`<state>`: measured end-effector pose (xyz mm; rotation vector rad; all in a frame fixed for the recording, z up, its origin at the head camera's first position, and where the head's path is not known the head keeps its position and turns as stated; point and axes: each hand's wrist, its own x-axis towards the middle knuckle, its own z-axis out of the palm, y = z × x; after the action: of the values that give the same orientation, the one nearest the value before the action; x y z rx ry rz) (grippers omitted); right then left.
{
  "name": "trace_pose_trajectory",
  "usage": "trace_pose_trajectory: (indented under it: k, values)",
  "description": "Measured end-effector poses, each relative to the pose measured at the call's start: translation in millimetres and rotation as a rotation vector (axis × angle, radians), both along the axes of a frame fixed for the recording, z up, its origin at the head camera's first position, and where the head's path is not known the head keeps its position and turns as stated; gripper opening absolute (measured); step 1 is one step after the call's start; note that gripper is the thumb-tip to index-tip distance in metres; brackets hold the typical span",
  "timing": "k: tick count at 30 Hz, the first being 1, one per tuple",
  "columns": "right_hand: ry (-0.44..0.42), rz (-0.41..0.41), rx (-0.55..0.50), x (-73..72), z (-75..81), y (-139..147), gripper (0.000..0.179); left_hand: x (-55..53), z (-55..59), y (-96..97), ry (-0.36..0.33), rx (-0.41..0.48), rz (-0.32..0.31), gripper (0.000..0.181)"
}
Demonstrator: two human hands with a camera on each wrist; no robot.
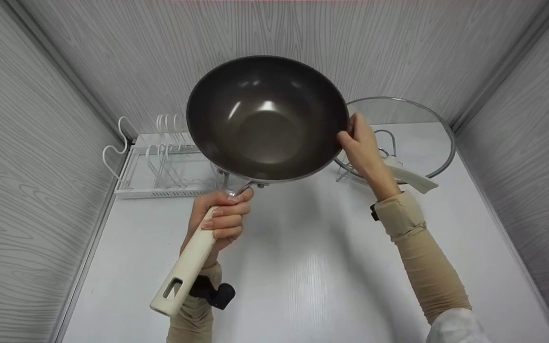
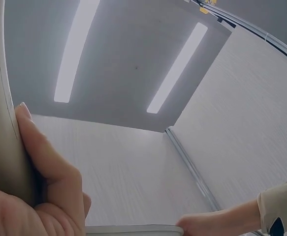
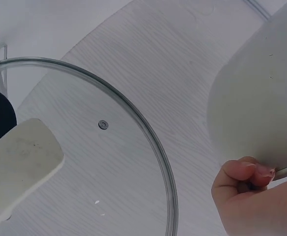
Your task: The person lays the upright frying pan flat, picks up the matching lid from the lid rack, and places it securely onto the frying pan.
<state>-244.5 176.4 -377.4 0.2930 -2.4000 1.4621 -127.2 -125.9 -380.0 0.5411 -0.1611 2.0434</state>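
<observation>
A wok (image 1: 267,138) with a dark inside is held up above the table, its hollow tilted toward the head camera. My left hand (image 1: 222,216) grips its cream handle (image 1: 188,267) near the metal joint, fingers wrapped round it. At the right side of the rim my right hand (image 1: 362,147) pinches the edge between thumb and fingers. From the right wrist view, the wok's pale outside (image 3: 261,93) shows above the right hand's curled fingers (image 3: 239,169). Just behind that hand stands a glass lid (image 1: 417,114) with a metal rim and a cream handle (image 1: 410,176).
At the back left is a white wire dish rack (image 1: 160,193), partly hidden by the wok. The lid leans on a small wire stand (image 1: 343,176) at the back right. Wood-grain panels (image 1: 31,143) wall in the white table (image 1: 293,286) on the left, back and right.
</observation>
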Motion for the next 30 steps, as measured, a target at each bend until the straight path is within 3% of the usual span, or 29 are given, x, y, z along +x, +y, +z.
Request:
trace_pose_trajectory:
  k: [4, 11, 16, 21, 30]
  values:
    - [0.039, -0.015, -0.070, 9.3, -8.4, 6, 0.011, 1.0, 0.0, 3.6, -0.031, -0.019, -0.017, 0.005]
    - [0.070, -0.053, -0.140, 25.7, -23.0, 18, 0.013, 6.6, 0.0, 8.9, -0.084, -0.132, -0.007, 0.007]
    - [0.034, -0.041, -0.224, 48.4, -14.8, 19, 0.014, 8.7, -1.1, 11.8, -0.080, -0.152, -0.033, 0.008]
    - [0.040, -0.082, -0.233, 75.2, -2.3, 15, 0.011, 9.7, -5.9, 14.1, -0.074, -0.147, -0.073, 0.007]
    - [0.062, -0.137, -0.271, 96.7, -16.2, 23, 0.007, 9.8, -18.4, 20.4, -0.052, -0.174, -0.115, 0.005]
